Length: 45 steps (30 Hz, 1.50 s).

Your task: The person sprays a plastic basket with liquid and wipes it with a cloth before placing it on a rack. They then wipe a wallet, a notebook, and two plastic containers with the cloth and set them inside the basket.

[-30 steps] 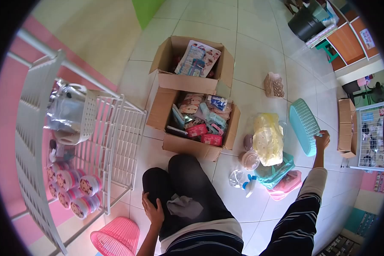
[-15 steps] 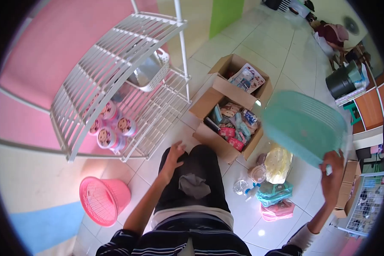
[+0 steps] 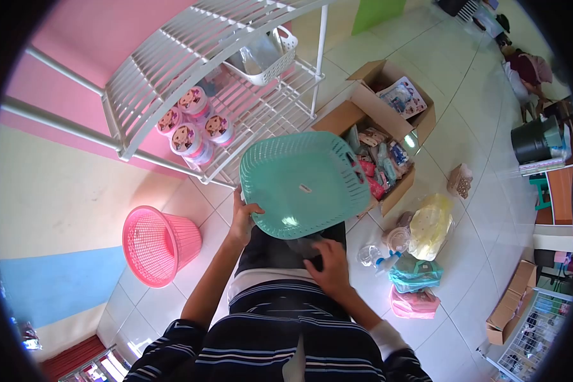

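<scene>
A mint-green plastic basket with slotted sides is held over my lap, its inside turned up toward me. My left hand grips its near left rim, thumb on the inner side. My right hand is down at my lap, fingers closed on a dark grey cloth lying on my thighs. Part of the cloth is hidden under the basket and my fingers. Beyond the basket, an open cardboard box full of small packaged goods is partly covered by it.
A white wire rack on the left bears pink-lidded tubs and a white basket. A pink wastebasket stands at left. Bags, including a yellow one, and a small brown basket are on the right floor. Another person is farther back.
The green basket has come from the right to over my lap, passing from my right hand to my left. My right hand has dropped to the cloth. The view has shifted somewhat.
</scene>
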Each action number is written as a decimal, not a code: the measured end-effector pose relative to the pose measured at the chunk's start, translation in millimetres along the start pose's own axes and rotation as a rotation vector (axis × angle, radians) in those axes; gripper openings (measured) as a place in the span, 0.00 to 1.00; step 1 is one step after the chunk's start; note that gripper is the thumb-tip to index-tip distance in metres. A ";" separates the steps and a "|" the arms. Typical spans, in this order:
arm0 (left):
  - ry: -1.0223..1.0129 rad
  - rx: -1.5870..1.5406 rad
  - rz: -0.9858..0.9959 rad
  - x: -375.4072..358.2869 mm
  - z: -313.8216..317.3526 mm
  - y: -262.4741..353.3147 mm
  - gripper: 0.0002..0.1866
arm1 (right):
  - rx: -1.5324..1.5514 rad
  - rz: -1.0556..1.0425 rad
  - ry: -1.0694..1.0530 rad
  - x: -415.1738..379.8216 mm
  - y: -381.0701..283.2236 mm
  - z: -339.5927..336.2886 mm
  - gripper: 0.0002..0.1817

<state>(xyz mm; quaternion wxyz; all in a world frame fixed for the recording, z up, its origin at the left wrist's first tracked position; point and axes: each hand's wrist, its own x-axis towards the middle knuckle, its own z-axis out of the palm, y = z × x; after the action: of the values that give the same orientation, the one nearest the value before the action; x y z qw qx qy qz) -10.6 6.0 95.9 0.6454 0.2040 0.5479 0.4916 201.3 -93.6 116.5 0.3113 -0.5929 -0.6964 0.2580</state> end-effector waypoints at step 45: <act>-0.076 0.362 0.112 -22.4 26.2 -30.0 0.41 | 1.039 0.200 -0.562 -2.4 1.2 -131.2 0.29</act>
<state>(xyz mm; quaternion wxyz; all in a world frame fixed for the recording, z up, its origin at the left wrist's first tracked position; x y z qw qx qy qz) 27.4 -19.0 91.4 0.5900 0.3656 0.5903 0.4121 299.4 -97.1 203.7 0.3383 -0.3348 -0.4757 0.7397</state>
